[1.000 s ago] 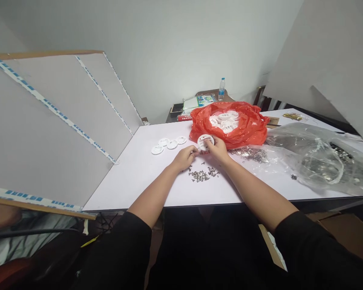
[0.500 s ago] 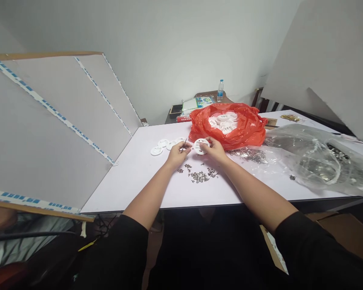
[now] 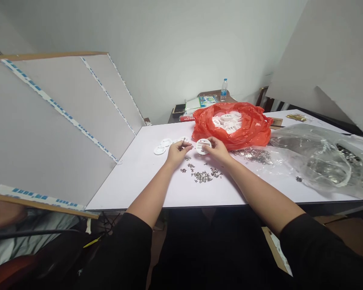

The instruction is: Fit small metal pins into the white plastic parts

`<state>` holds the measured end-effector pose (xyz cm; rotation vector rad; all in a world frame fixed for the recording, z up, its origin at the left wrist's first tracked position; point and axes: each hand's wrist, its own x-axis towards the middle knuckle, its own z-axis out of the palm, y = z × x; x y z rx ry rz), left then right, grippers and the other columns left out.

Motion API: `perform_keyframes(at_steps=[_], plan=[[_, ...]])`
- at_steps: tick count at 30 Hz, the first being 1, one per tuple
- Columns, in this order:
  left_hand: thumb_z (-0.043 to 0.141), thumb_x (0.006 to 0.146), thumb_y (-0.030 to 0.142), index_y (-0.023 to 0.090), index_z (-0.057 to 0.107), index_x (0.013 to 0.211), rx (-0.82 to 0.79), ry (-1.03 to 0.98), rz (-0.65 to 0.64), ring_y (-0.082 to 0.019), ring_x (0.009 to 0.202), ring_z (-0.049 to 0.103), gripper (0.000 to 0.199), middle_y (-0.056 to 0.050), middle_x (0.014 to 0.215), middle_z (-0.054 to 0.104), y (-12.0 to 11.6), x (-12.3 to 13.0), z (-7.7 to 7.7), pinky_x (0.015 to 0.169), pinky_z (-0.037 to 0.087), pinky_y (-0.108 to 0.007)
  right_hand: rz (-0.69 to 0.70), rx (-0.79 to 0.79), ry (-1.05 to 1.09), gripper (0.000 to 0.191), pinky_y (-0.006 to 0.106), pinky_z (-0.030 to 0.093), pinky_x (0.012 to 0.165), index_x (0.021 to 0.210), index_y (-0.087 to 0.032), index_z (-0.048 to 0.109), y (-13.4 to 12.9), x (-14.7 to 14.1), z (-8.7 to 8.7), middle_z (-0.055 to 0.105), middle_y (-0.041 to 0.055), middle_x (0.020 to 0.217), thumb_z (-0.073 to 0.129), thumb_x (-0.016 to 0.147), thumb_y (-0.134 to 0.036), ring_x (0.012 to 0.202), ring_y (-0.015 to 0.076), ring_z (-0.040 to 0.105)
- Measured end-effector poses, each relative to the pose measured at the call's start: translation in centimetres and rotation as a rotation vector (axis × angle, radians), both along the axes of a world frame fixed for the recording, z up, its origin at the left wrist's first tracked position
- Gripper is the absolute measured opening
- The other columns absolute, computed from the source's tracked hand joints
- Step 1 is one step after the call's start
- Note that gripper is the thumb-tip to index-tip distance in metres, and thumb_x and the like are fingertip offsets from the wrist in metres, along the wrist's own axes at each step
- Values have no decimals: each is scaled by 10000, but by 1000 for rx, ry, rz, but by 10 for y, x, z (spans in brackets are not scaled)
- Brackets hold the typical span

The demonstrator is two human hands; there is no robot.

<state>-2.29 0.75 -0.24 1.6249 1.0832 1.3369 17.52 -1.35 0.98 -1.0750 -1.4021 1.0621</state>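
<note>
My right hand (image 3: 218, 150) grips a round white plastic disc (image 3: 200, 146) with slots in it, tilted up to face me. Close to its left edge is my left hand (image 3: 176, 154), thumb and fingers pinched together. A small metal piece (image 3: 192, 147) shows at those fingertips, and a thin dark tool (image 3: 184, 140) sticks up from the same hand; its kind is unclear. Several similar white discs (image 3: 159, 150) lie on the table beyond my left hand, some partly covered by it. Small metal pieces (image 3: 202, 177) are scattered in a loose heap below both hands.
Behind my right hand a red plastic bag (image 3: 257, 139) holds white plastic parts (image 3: 228, 121). Clear bags (image 3: 296, 157) of metal pieces spread over the right side of the white table (image 3: 133, 177). A tall panel (image 3: 63, 96) borders the left; a water bottle (image 3: 224, 90) stands behind.
The whole view has shifted slightly, moving everything a little to the right. The thin tool in my left hand now shows less of its length. Both hands keep their hold.
</note>
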Motion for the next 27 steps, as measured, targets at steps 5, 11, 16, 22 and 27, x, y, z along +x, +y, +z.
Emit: perform_keyframes(at_steps=[5,11,16,22,27], plan=[[675,801,244,173,787,916,133,88,-39,-144,734,565,176,-68,867,684,-1,1,0,708,473,-291,8,61,-94,437,213,484,773,1021,-82,582,5,1,-5,649,90,1020,642,690,-361,843,103,598],[688,778,226,159,694,953,73,79,-15,-131,770,576,187,-51,922,662,-5,4,0,717,451,-260,53,105,-149,438,207,470,774,1027,-85,607,8,1,-11,660,80,1006,643,706,-380,859,111,601],[715,764,313,151,694,829,64,190,28,-106,613,464,177,-27,786,665,-4,2,2,646,379,-268,70,103,-151,408,206,460,786,1033,-92,618,10,0,-14,658,66,1006,612,722,-356,854,102,589],[651,787,255,154,726,883,44,156,41,-122,640,508,159,-41,839,693,-2,0,0,650,390,-272,58,168,-189,458,196,450,783,1174,-113,583,4,-1,-13,650,63,1064,562,755,-298,865,96,586],[695,776,317,148,701,956,59,86,-40,-133,738,573,246,-63,931,689,-7,6,2,696,429,-267,15,246,-350,328,198,410,743,1033,-125,647,1,1,-11,653,38,946,457,775,-198,764,82,533]])
